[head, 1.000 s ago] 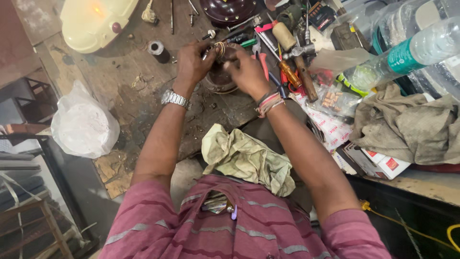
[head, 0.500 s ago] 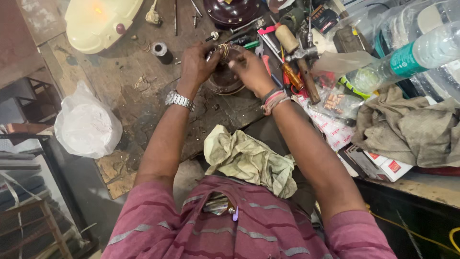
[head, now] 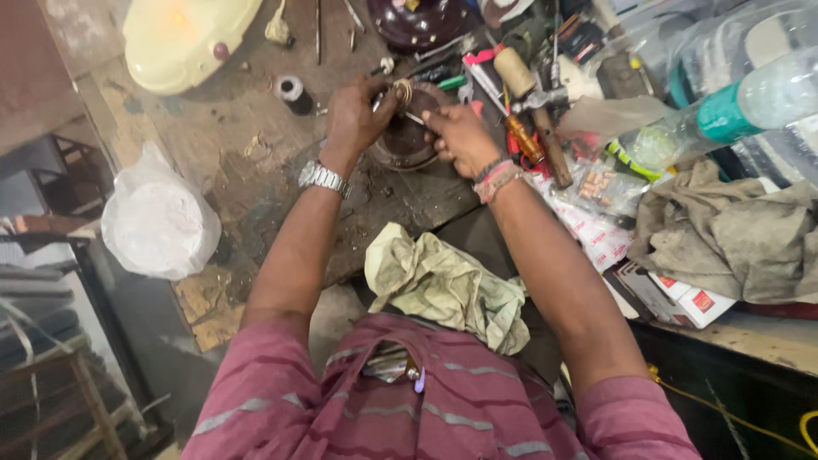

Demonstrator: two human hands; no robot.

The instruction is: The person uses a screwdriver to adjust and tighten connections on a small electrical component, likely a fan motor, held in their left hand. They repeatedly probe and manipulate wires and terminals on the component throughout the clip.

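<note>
Wooden and badly worn, the worktop (head: 256,170) is scuffed and stained, with tools heaped along its far edge. Near that edge, about midway along, sits a round dark brown metal part (head: 407,140), dull and grimy, with a rim. At its top rests a small brass-coloured coil of wire (head: 402,89). The left hand (head: 356,115) pinches this coil with closed fingers. The right hand (head: 460,136) grips a thin metal pin (head: 414,117) pointed at it.
</note>
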